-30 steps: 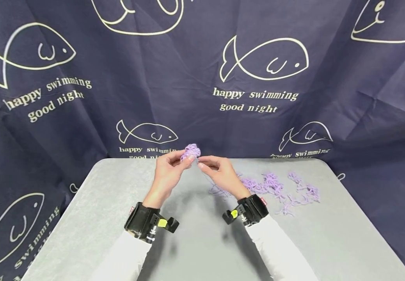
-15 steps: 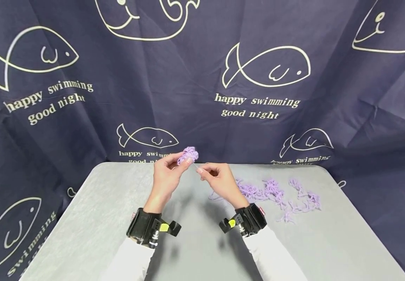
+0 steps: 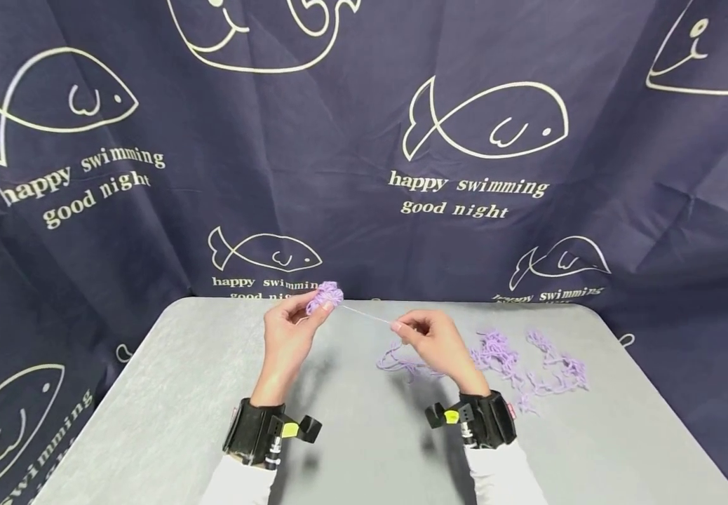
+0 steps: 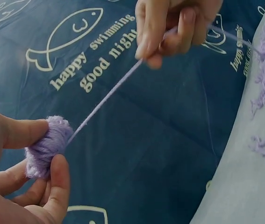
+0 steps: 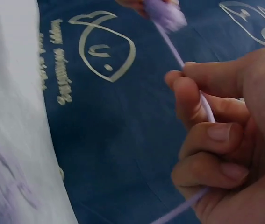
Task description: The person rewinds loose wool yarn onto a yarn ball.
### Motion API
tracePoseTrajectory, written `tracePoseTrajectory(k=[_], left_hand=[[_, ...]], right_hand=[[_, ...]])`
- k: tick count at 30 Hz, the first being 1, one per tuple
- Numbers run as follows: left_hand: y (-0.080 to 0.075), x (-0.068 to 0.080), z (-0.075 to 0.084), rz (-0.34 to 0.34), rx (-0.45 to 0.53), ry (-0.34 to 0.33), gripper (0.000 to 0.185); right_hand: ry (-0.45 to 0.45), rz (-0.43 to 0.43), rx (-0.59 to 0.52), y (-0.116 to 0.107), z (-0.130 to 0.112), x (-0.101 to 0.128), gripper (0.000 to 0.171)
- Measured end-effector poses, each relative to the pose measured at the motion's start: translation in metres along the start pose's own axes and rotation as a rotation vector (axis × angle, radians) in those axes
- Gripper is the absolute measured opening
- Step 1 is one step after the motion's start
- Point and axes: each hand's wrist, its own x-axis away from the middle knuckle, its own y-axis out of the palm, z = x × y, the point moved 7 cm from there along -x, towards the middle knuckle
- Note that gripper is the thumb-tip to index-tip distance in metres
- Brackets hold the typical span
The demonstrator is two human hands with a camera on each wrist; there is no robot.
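Note:
A small ball of lilac yarn [image 3: 325,296] is pinched between the thumb and fingers of my left hand [image 3: 288,333], held above the far edge of the grey table [image 3: 181,393]. From the ball [image 4: 46,145] a taut strand [image 3: 367,315] runs right to my right hand [image 3: 430,340], whose curled fingers pinch it. In the left wrist view the strand [image 4: 106,100] stretches up to the right hand [image 4: 169,25]. In the right wrist view the strand [image 5: 188,74] passes through the curled fingers [image 5: 207,130] and out below them.
A loose tangle of lilac yarn [image 3: 515,361] lies on the table to the right of my right hand, with a few loops [image 3: 402,363] under it. A dark blue curtain with fish prints [image 3: 364,140] hangs behind the table and around its sides.
My right hand has moved right and down, away from the ball, drawing out a longer, taut strand. The left hand with the ball has shifted slightly left.

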Motion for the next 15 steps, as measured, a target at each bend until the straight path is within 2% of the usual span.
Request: tracePoseTrajectory(k=[8, 13, 15], left_hand=[[-0.012, -0.005, -0.007, 0.029, -0.006, 0.006, 0.032], [-0.017, -0.010, -0.006, 0.042, 0.001, -0.015, 0.032], [-0.017, -0.014, -0.004, 0.042, 0.003, -0.015, 0.032]], right_hand=[[0.064, -0.073, 0.104, -0.047, 0.018, 0.018, 0.011], [0.157, -0.082, 0.172, -0.088, 0.038, 0.034, 0.014], [0.221, -0.095, 0.200, -0.102, 0.050, 0.038, 0.018]])
